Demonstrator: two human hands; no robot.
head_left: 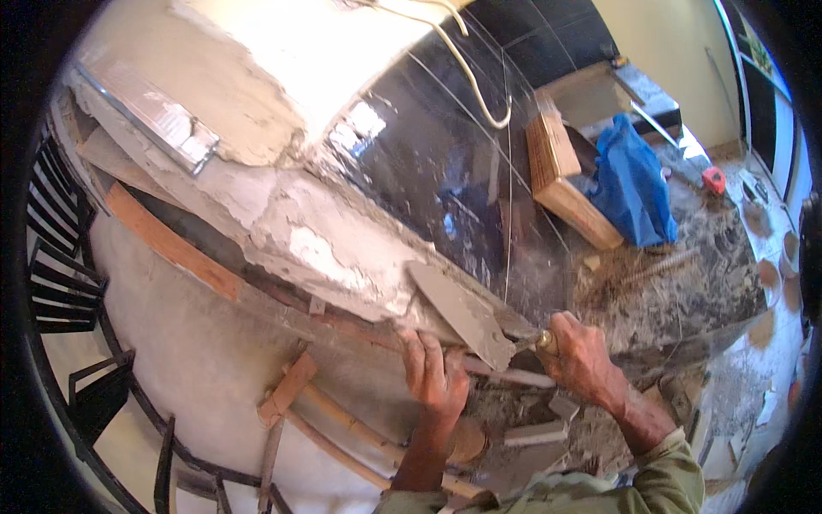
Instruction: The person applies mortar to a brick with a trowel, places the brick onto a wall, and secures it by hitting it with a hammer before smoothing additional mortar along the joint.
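Observation:
My right hand [579, 358] is closed around the handle of a pointing trowel [462, 310]. Its long grey blade points up and to the left, flat over the front of a mortar-covered ledge [317, 248]. My left hand [435, 377] is at the ledge's front edge, just below the blade, its fingers stretched upward against the edge. The mortar is pale, rough and uneven, with brighter patches along the middle. A wooden board [171, 240] runs beneath the ledge's outer edge at the left.
Black glossy tiles [445, 163] cover the wall behind the ledge. On the dusty black counter at right lie a blue plastic bag [632, 184], wooden pieces [574, 210] and a red tape measure [713, 179]. A metal-edged level [163, 128] lies far left. Timber props [287, 390] and black railings [64, 274] stand below.

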